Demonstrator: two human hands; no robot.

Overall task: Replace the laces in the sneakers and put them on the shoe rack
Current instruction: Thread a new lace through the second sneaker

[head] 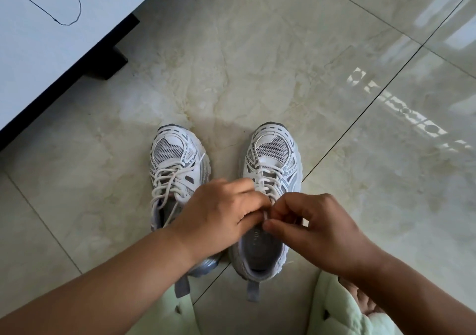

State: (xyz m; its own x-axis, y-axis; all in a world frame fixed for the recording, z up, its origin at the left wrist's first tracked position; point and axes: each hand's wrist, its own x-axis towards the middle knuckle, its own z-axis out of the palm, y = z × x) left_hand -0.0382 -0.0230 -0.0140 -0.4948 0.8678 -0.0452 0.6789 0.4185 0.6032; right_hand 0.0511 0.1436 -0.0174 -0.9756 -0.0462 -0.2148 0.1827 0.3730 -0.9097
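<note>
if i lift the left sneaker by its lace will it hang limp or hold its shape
The white lace probably goes limp: it lies in slack, drooping loops across the left sneaker. The sneaker itself likely keeps its shape, since its thick sole and padded collar stand up unaided. It might tip toe-down, as the lace looks loosely threaded.

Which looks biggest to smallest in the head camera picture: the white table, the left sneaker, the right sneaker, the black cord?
1. White table, biggest.
2. Left sneaker and right sneaker: they look about the same, and the hands cover part of each, so I won't rank them.
3. Black cord on the table, smallest.
</note>
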